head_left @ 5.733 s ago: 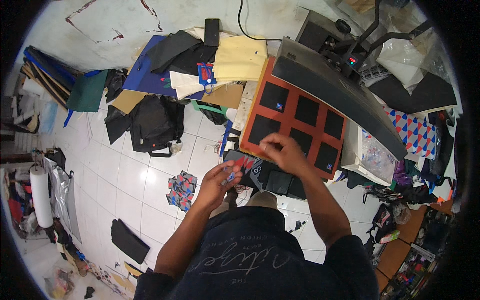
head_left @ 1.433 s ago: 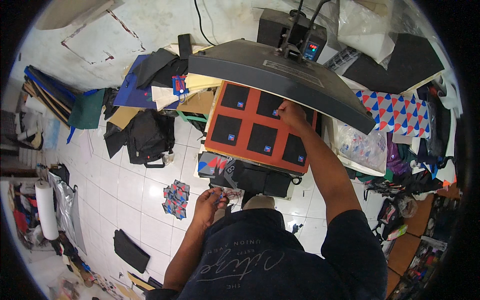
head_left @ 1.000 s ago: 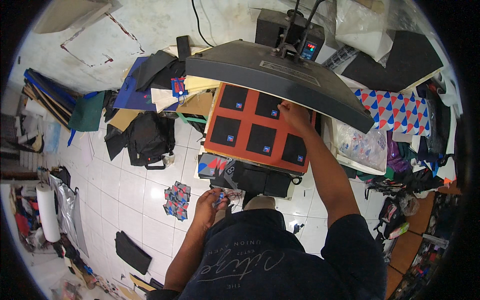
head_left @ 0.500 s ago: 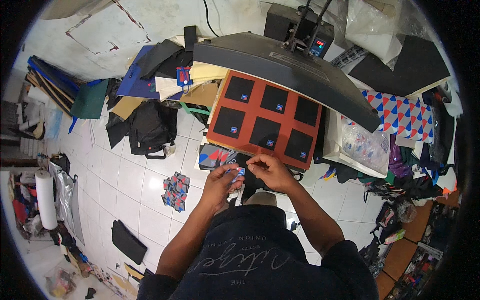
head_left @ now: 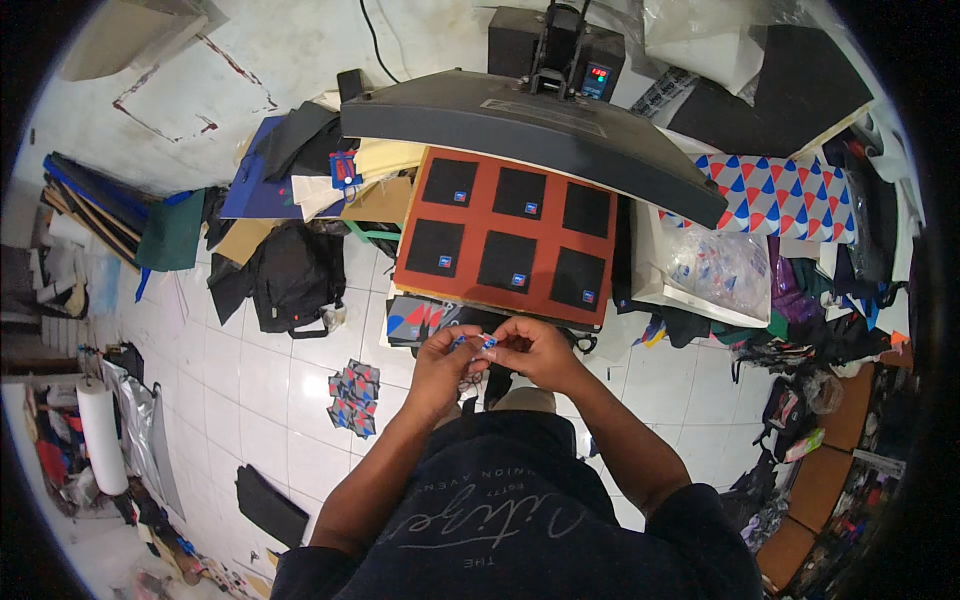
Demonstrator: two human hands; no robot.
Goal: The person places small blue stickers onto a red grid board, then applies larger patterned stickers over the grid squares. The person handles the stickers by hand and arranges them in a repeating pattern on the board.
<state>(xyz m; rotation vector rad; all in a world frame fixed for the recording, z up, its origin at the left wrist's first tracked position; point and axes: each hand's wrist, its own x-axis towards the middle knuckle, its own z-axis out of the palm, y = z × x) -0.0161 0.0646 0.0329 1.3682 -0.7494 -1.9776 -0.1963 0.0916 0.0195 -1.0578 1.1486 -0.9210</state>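
Between my hands is a small blue-and-white label (head_left: pixel 489 341), just in front of the heat press. My left hand (head_left: pixel 440 370) is closed on it, and a bit of blue also shows among its fingers. My right hand (head_left: pixel 540 355) pinches the same label at its right edge. Ahead lies the press's red-brown pad (head_left: pixel 462 232), bearing several black fabric squares (head_left: pixel 433 243) in two rows. Most squares carry a small blue label near the lower right corner; on the back right square (head_left: pixel 586 210) none shows. The dark upper plate (head_left: pixel 520 115) is raised above the pad.
Grey patterned pieces (head_left: pixel 353 398) lie on the tiled floor at the left, beyond a black folded item (head_left: pixel 271 506). A black backpack (head_left: pixel 298 277) sits left of the press. To the right, a white box (head_left: pixel 650 285) holds clear plastic.
My right hand has moved left and taken hold of the label's edge, where it was apart from it before. The view has shifted slightly.
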